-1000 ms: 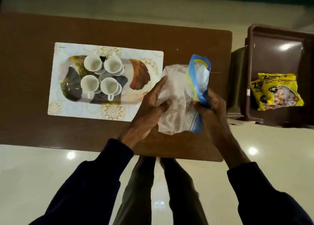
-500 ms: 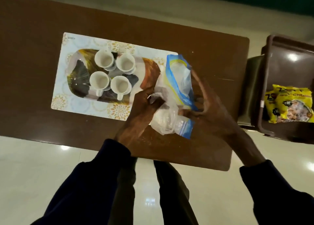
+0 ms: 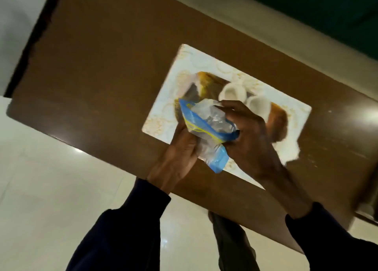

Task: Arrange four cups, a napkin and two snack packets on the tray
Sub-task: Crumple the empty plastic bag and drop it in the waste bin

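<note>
A clear plastic bag with blue and yellow edging (image 3: pixel 206 125) is held between both hands over the near part of the patterned tray (image 3: pixel 169 98). My left hand (image 3: pixel 180 154) grips its lower left side. My right hand (image 3: pixel 249 135) clasps its right side from above. Two white cups (image 3: pixel 233 91) (image 3: pixel 258 105) show on the tray just beyond my right hand; the other cups are hidden behind my hands and the bag. The frame is blurred and tilted. The yellow snack packets are out of view.
The brown table (image 3: pixel 102 76) runs diagonally, with bare wood to the left of the tray. Its near edge crosses below my wrists. A glossy pale floor (image 3: pixel 51 189) lies below, and my legs show at the bottom centre.
The view has swung left and tilted; the brown bin with yellow packets has left the frame. Both hands carried the bag left, from beside the tray to over it.
</note>
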